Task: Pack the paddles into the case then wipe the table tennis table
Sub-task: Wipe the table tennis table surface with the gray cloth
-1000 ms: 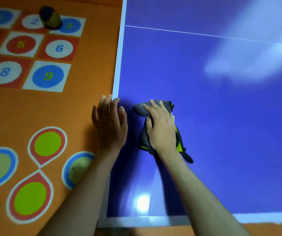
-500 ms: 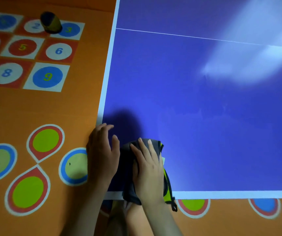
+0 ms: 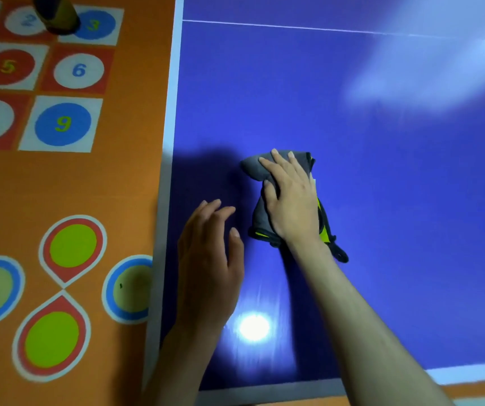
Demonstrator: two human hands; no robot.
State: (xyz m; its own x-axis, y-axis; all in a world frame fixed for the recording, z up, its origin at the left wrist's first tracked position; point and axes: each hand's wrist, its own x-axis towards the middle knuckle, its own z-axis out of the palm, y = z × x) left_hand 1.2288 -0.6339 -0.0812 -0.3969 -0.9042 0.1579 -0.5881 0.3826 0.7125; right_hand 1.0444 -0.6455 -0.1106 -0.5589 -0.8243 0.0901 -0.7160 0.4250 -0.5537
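Right hand (image 3: 292, 200) flat on grey cloth (image 3: 257, 168), fingers (image 3: 267, 164) straight, pressing onto blue desk (image 3: 382, 186). Left hand (image 3: 209, 259) beside, fingers released, holding nothing.

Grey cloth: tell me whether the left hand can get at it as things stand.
Probably yes. The left hand hovers open just beside the grey cloth, bare tabletop between them; only the right hand, pressing down, covers most of it.

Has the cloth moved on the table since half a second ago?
Yes. The cloth under the right hand has gone away from the near white edge line, farther up the blue table.
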